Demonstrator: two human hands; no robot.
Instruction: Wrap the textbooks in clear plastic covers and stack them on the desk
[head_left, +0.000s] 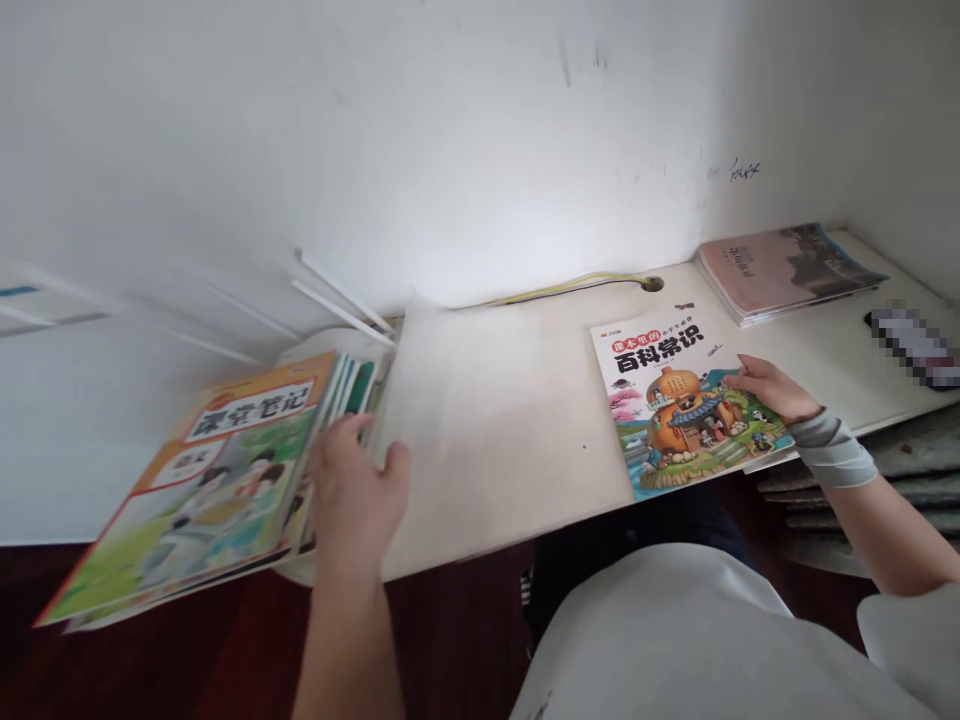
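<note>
Books [247,470], orange-bordered cover outermost, 8 o'clock on table [487,430]. Left hand [356,490] at their 3 o'clock side, unclenched, thumb spread; contact blurred. Gourd-house book [679,420] flat, 3 o'clock. Right hand [776,390] on its 3 o'clock edge; gripping or resting, can't tell.

"My feed shows the desk [495,440]. What's your landmark?"

"The book [686,425], at the desk's front edge. I have the right hand [776,390] at its right side."

"Behind it?"

"The hole [654,284], with the cable [574,288] running left from there, then the wall [487,130]. Behind it and to the right, I see a pile of books [784,268]."

"Sideways?"

"Right of it, the phone [911,345]. Well left, my left hand [360,500], then a row of books [232,480] beyond."
</note>
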